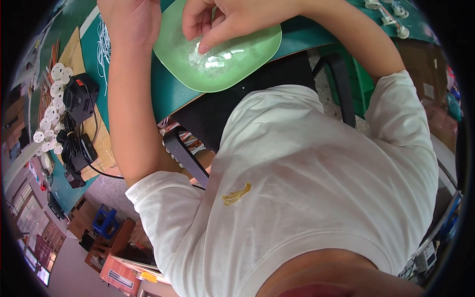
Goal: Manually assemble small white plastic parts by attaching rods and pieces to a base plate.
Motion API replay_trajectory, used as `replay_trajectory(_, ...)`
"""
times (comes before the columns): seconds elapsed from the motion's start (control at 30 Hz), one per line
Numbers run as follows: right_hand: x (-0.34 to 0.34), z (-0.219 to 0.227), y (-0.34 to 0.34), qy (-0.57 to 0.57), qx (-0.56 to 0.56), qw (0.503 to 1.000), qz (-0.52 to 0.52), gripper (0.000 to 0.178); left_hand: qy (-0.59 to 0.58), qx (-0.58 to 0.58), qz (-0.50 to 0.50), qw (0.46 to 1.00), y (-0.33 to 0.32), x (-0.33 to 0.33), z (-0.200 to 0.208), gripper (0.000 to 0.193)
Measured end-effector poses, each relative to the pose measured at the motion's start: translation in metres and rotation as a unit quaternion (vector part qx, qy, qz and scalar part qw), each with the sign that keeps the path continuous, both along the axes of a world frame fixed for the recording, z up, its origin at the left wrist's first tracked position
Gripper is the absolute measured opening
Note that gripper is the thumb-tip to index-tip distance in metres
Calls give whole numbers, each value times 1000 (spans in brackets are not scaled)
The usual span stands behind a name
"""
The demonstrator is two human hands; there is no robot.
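A light green plastic dish (pixel 257 59) with rounded corners lies at the table's near edge. Small clear plastic pieces (pixel 215 62) are heaped in it, some of them shining in the light. My right hand (pixel 225 22) reaches over the dish from the right, fingers curled, with thumb and forefinger drawn together at the pieces. Whatever is between those fingertips is too small to make out. To the left of the dish is my left hand (pixel 131 22); its fingers are cut off by the upper edge of the picture, so their hold is hidden.
White cords (pixel 103 47) lie left of my left forearm. Beyond them, white round sockets (pixel 52 111), a black boxy device (pixel 81 96) and black cables (pixel 74 143) rest by a cardboard sheet. More white fittings (pixel 388 17) lie at the far right. A chair armrest (pixel 339 84) stands below the table edge.
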State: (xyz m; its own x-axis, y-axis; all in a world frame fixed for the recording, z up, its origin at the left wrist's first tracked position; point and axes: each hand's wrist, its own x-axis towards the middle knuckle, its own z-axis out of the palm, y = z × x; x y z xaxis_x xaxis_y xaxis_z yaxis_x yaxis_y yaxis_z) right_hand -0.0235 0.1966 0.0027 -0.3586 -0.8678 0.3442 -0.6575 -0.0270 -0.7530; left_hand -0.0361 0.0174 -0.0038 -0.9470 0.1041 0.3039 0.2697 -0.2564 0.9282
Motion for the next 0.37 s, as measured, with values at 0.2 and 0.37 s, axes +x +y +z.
replay_trajectory(0.2,-4,-6,-6,70,10,996,55,15,6,-11,4,1000,1,1,-1,28)
replay_trajectory(0.37,-6,-9,-7,95,21,990,102,18,4,-21,-1,1000,-1,-1,-3,28)
